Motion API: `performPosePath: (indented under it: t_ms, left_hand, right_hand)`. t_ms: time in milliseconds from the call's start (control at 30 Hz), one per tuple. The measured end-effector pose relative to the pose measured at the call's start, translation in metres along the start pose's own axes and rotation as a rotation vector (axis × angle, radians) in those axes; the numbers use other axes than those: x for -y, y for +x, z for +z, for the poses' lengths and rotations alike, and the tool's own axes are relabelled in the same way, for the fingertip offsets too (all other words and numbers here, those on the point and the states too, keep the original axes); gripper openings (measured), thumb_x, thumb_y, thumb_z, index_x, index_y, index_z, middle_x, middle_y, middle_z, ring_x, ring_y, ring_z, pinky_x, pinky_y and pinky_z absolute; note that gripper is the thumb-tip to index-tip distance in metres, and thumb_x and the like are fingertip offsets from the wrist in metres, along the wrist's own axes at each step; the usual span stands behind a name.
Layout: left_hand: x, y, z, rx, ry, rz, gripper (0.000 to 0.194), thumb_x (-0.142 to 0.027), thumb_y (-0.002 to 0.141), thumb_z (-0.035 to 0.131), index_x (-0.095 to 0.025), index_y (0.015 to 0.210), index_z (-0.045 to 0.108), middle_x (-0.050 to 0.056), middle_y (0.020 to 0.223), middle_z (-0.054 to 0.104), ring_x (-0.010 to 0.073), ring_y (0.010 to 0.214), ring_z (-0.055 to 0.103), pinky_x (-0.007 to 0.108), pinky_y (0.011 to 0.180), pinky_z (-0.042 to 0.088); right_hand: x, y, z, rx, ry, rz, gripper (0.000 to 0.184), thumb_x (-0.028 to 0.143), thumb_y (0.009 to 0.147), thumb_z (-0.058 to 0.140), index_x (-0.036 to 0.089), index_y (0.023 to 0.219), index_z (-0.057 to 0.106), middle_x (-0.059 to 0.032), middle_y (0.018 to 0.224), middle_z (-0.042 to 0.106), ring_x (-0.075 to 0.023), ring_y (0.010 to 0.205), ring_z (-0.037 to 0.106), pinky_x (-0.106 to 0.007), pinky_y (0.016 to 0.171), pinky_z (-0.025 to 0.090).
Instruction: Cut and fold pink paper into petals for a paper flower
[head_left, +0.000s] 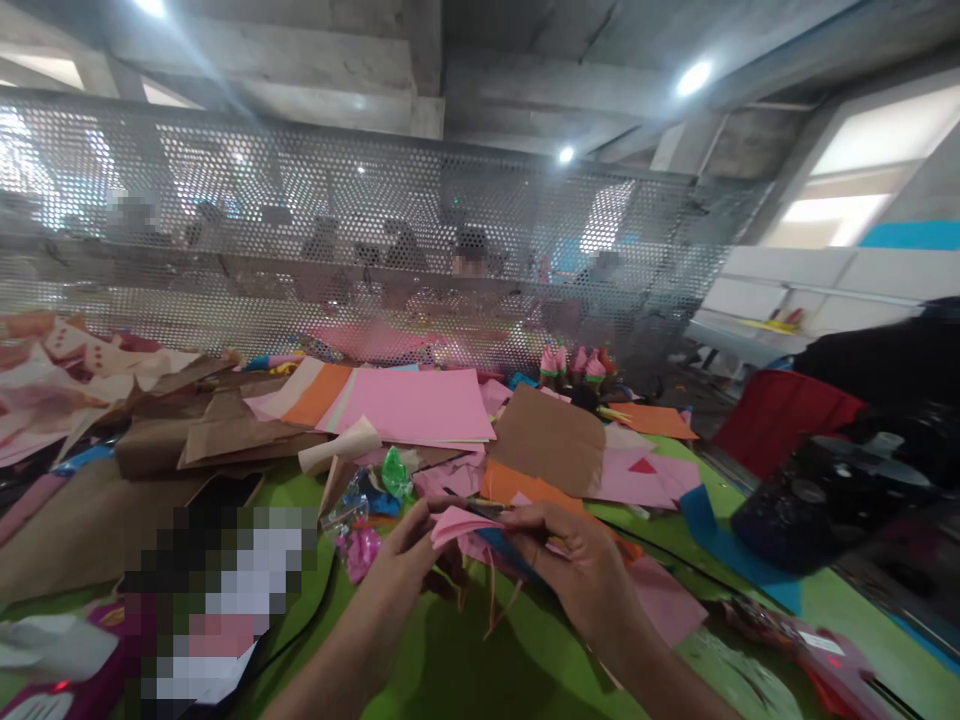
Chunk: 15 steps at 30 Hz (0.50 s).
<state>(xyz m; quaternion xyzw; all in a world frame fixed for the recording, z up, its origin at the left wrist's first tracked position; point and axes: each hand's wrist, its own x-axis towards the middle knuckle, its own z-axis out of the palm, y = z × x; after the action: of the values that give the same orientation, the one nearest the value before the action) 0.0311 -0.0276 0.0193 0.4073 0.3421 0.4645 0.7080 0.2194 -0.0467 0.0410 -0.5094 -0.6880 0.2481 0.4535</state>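
Observation:
My left hand (409, 560) pinches a small folded pink sheet (459, 524), foam or paper. My right hand (581, 560) is closed at its right corner, thumb and fingers together. A blue piece (506, 550) shows below the pink one, against my right fingers; whether it is held is unclear. Just behind lies a slim dark tool (472, 503), partly hidden, its kind not clear. Thin tan strands (491, 595) hang beneath the fingers. Left of my left hand are small plastic bags with pink (362, 548) and green (395, 472) contents.
Pink sheets (409, 405), brown card (551, 440) and orange pieces cover the green table (465, 660). Pink cone-shaped items (592, 365) stand at the back, before a perforated metal screen (300, 250). A dark cable (675, 560) runs at right; glue guns (817, 650) lie either side.

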Motion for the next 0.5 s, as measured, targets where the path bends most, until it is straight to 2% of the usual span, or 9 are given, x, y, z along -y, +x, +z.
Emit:
performPosePath:
  t_ms: [67, 133, 167, 233, 333, 433, 500]
  left_hand:
    - [-0.002, 0.000, 0.000, 0.075, -0.124, -0.089, 0.051, -0.055, 0.080, 0.058, -0.018, 0.115, 0.056, 0.002, 0.067, 0.065, 0.0179, 0.059, 0.063, 0.027, 0.050, 0.047]
    - [-0.004, -0.003, 0.000, 0.117, -0.209, -0.105, 0.055, -0.060, 0.085, 0.047, -0.015, 0.115, 0.056, 0.009, 0.083, 0.069, 0.0206, 0.072, 0.066, 0.029, 0.055, 0.050]
    - [-0.005, -0.004, 0.001, 0.114, -0.213, -0.086, 0.053, -0.059, 0.085, 0.049, -0.015, 0.113, 0.058, 0.010, 0.091, 0.069, 0.0202, 0.077, 0.065, 0.029, 0.059, 0.051]
    - [-0.006, -0.007, 0.001, 0.078, -0.166, -0.037, 0.043, -0.047, 0.079, 0.066, -0.016, 0.109, 0.062, 0.006, 0.091, 0.067, 0.0165, 0.077, 0.063, 0.027, 0.063, 0.051]
    - [-0.005, -0.006, 0.001, 0.045, -0.069, 0.051, 0.045, -0.028, 0.066, 0.081, -0.018, 0.107, 0.063, -0.002, 0.076, 0.062, 0.0109, 0.066, 0.058, 0.022, 0.059, 0.048]
    - [-0.003, -0.002, 0.000, 0.037, -0.007, 0.125, 0.053, -0.028, 0.065, 0.081, -0.019, 0.112, 0.060, -0.003, 0.073, 0.059, 0.0103, 0.062, 0.056, 0.021, 0.053, 0.047]
    - [-0.003, 0.000, 0.000, 0.022, 0.025, 0.145, 0.057, -0.027, 0.065, 0.080, -0.019, 0.116, 0.057, -0.003, 0.073, 0.059, 0.0108, 0.062, 0.056, 0.021, 0.052, 0.046]
  right_hand:
    - [0.003, -0.002, -0.004, -0.035, -0.161, -0.151, 0.014, 0.022, 0.085, 0.060, 0.025, 0.090, 0.072, -0.0039, 0.089, 0.074, -0.0221, 0.085, 0.068, -0.033, 0.076, 0.051]
    - [0.007, -0.005, -0.007, -0.038, -0.278, -0.306, 0.016, 0.020, 0.086, 0.060, 0.027, 0.093, 0.072, -0.0043, 0.089, 0.074, -0.0221, 0.086, 0.068, -0.033, 0.077, 0.051]
    - [0.008, -0.005, -0.008, -0.034, -0.315, -0.365, 0.017, 0.019, 0.086, 0.060, 0.028, 0.094, 0.072, -0.0045, 0.089, 0.075, -0.0220, 0.086, 0.068, -0.033, 0.078, 0.051]
    - [0.011, -0.006, -0.009, -0.020, -0.339, -0.414, 0.019, 0.017, 0.086, 0.060, 0.028, 0.094, 0.073, -0.0047, 0.089, 0.075, -0.0217, 0.086, 0.068, -0.034, 0.079, 0.050]
    - [0.014, -0.005, -0.007, 0.033, -0.220, -0.279, 0.023, 0.015, 0.084, 0.058, 0.028, 0.099, 0.071, -0.0053, 0.096, 0.074, -0.0221, 0.091, 0.067, -0.035, 0.083, 0.050]
    - [0.017, -0.005, -0.005, 0.109, 0.106, 0.013, 0.027, 0.019, 0.087, 0.052, 0.025, 0.108, 0.067, -0.0058, 0.105, 0.070, -0.0220, 0.097, 0.065, -0.035, 0.085, 0.050]
    - [0.018, -0.004, -0.005, 0.152, 0.294, 0.167, 0.023, 0.026, 0.090, 0.048, 0.022, 0.104, 0.067, -0.0052, 0.101, 0.069, -0.0204, 0.092, 0.064, -0.031, 0.080, 0.050]
